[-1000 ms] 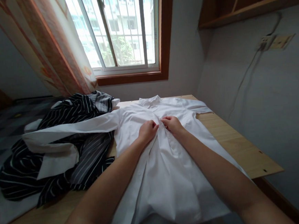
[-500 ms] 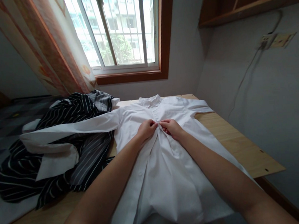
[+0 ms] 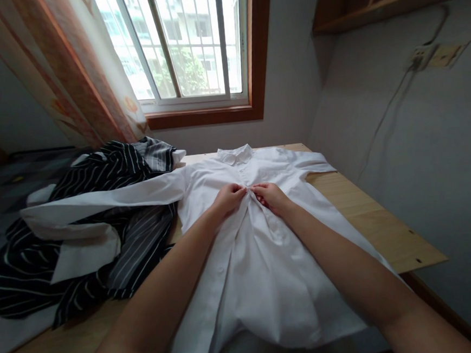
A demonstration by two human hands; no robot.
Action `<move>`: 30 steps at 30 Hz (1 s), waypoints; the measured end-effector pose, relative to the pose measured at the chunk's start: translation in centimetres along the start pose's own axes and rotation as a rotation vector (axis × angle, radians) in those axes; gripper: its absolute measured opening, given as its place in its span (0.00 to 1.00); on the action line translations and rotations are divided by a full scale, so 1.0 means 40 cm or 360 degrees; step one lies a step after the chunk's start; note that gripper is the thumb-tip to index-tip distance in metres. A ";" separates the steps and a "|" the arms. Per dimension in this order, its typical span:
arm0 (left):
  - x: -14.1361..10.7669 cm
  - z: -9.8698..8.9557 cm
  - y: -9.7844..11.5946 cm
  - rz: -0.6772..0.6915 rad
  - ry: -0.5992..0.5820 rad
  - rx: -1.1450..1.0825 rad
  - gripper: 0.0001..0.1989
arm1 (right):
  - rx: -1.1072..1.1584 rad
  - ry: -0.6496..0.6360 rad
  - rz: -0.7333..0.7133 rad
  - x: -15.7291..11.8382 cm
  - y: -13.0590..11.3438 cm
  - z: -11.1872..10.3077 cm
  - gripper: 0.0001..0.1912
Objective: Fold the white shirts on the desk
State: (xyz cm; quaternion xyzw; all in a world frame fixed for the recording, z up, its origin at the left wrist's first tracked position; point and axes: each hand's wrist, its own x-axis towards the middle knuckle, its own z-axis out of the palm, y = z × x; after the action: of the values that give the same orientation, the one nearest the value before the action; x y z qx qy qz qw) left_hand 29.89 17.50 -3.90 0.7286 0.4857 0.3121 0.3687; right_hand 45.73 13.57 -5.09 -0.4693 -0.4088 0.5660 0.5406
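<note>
A white button-up shirt [image 3: 268,282] lies front side up, its collar at the far end and its lower hem hanging over the near edge. My left hand [image 3: 231,197] pinches one edge of its front opening near mid-chest. Right beside it, my right hand [image 3: 270,196] pinches the other edge, fingertips almost touching the left ones. The cloth is pulled up into folds under both hands. Below the hands the two front edges lie apart, with a button [image 3: 220,270] visible on the left one. Whatever small part sits between the fingertips is hidden.
The shirt rests on a wooden board [image 3: 369,220]. Black-and-white striped clothing [image 3: 139,255] is heaped at the left, with the shirt's long sleeve [image 3: 130,191] across it. A curtained window [image 3: 184,44] is behind; a wall socket with a cable [image 3: 424,57] is at right.
The view has shifted slightly. Both hands keep their pinch on the shirt's front edges at about the same spot, with only small finger movement.
</note>
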 end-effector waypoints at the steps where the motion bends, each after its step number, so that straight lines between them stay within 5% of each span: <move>1: 0.000 0.000 0.001 -0.0037 -0.0017 -0.0039 0.16 | -0.0001 0.0007 0.0002 0.001 0.001 -0.001 0.09; 11: -0.012 0.004 0.008 -0.0141 -0.0017 -0.0208 0.18 | -0.0008 0.0002 0.0033 0.001 -0.002 0.000 0.07; 22: 0.008 0.009 -0.014 0.0003 0.0011 0.0080 0.19 | 0.0089 -0.0097 0.0133 -0.002 -0.012 -0.011 0.03; 30: 0.005 0.006 -0.008 0.0021 0.0032 0.0085 0.18 | -0.0016 -0.0043 -0.0042 -0.007 -0.006 -0.005 0.06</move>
State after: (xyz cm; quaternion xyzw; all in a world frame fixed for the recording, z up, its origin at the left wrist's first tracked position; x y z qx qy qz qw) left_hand 29.99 17.73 -4.28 0.7380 0.4928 0.3088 0.3421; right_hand 45.98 13.30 -4.89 -0.4588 -0.4250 0.5632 0.5401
